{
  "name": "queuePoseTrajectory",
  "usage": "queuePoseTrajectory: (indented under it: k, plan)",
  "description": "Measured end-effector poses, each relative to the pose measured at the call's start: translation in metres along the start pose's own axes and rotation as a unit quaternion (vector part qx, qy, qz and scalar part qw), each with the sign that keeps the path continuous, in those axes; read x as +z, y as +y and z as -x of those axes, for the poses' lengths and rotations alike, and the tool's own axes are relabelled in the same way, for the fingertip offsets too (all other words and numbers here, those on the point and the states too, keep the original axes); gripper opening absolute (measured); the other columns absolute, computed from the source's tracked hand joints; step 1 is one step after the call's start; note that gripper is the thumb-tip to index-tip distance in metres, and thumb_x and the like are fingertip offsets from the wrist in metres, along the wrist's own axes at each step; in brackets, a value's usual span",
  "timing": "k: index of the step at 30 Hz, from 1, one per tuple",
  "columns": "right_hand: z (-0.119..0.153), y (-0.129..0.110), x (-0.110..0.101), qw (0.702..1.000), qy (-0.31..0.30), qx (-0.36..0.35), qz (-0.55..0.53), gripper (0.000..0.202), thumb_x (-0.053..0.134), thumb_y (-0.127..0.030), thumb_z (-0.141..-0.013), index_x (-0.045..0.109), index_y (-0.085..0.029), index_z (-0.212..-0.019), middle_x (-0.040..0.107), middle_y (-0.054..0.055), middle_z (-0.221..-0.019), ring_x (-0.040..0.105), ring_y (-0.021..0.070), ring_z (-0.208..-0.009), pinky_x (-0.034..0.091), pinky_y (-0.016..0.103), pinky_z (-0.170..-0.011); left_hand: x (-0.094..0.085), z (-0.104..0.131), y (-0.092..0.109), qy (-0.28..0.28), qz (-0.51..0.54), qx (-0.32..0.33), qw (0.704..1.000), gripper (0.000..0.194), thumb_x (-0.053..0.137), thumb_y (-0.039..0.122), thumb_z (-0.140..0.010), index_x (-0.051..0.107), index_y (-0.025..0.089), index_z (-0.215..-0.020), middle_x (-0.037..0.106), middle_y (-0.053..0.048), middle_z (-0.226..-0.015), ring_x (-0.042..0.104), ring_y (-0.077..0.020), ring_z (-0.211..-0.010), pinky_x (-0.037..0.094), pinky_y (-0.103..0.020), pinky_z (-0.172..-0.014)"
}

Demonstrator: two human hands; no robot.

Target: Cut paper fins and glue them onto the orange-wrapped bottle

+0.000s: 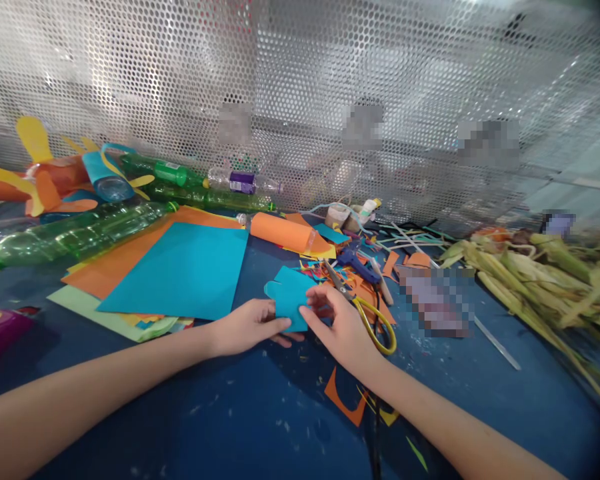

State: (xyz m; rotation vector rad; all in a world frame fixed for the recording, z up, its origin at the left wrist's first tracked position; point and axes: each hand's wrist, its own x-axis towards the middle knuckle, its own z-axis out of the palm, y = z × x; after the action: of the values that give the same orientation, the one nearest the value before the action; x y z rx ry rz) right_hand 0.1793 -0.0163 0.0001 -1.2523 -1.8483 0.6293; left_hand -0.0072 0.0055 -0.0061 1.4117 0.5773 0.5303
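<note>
A small piece of blue paper (291, 303) with a rounded, cut outline is held up between my two hands above the blue table. My left hand (253, 325) grips its lower left edge, thumb in front and fingers behind. On its right edge, my right hand (337, 323) pinches the paper between thumb and fingers. Yellow-handled scissors (390, 337) lie just beyond my right hand, partly hidden by it. Larger blue sheets (190, 267) rest on orange and green paper to the left.
Green bottles (85, 233) and paper-covered bottles stand or lie at the back left. An orange-wrapped bottle (283, 233), a blue glue gun (359, 265) and paper scraps lie behind my hands. Corn husks (540, 273) cover the right. A perforated metal screen (290, 87) rises behind.
</note>
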Motion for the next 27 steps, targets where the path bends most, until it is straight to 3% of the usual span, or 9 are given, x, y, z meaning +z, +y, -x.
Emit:
queuePoseTrajectory:
  k: [2,5,9,27]
  plan:
    - [-0.0010,0.0008,-0.0002,0.997,-0.022,0.036,-0.062,0.018,0.052,-0.031,-0.082,0.051,-0.020,-0.097,0.058,0.004,-0.088,0.058,0.0153,-0.077,0.049,0.027,-0.067,0.0004,0.0005,0.0003,-0.008,-0.005,-0.001,1.000,0.028,0.050,0.033,-0.085,0.058,0.017,-0.107,0.063,-0.009,-0.106,0.062,-0.0220,-0.097,0.052,-0.034,-0.079]
    - [-0.0016,0.0009,-0.0005,0.993,-0.035,0.061,-0.097,0.015,0.052,-0.034,-0.082,0.053,-0.019,-0.085,0.057,0.001,-0.078,0.058,0.0141,-0.072,0.049,0.025,-0.063,0.0009,0.0009,0.0011,-0.008,-0.013,-0.013,1.000,0.028,0.052,0.034,-0.084,0.059,0.014,-0.103,0.064,-0.011,-0.103,0.063,-0.0230,-0.095,0.053,-0.034,-0.077]
    - [-0.0014,0.0009,-0.0006,0.993,-0.012,0.066,-0.098,0.016,0.053,-0.035,-0.081,0.051,-0.019,-0.077,0.053,-0.001,-0.070,0.054,0.0120,-0.061,0.046,0.023,-0.057,0.0005,0.0009,0.0037,0.019,0.002,-0.031,0.999,0.032,0.056,0.037,-0.080,0.059,0.011,-0.099,0.066,-0.012,-0.097,0.064,-0.0246,-0.092,0.053,-0.035,-0.076]
    - [0.0016,0.0063,0.0009,0.995,0.030,0.051,-0.081,0.017,0.050,-0.035,-0.085,0.049,-0.020,-0.077,0.049,-0.002,-0.067,0.050,0.0122,-0.059,0.041,0.023,-0.055,-0.0009,-0.0016,0.0015,0.049,-0.007,-0.040,0.998,0.029,0.059,0.036,-0.077,0.064,0.010,-0.089,0.069,-0.013,-0.092,0.066,-0.0229,-0.087,0.054,-0.030,-0.071]
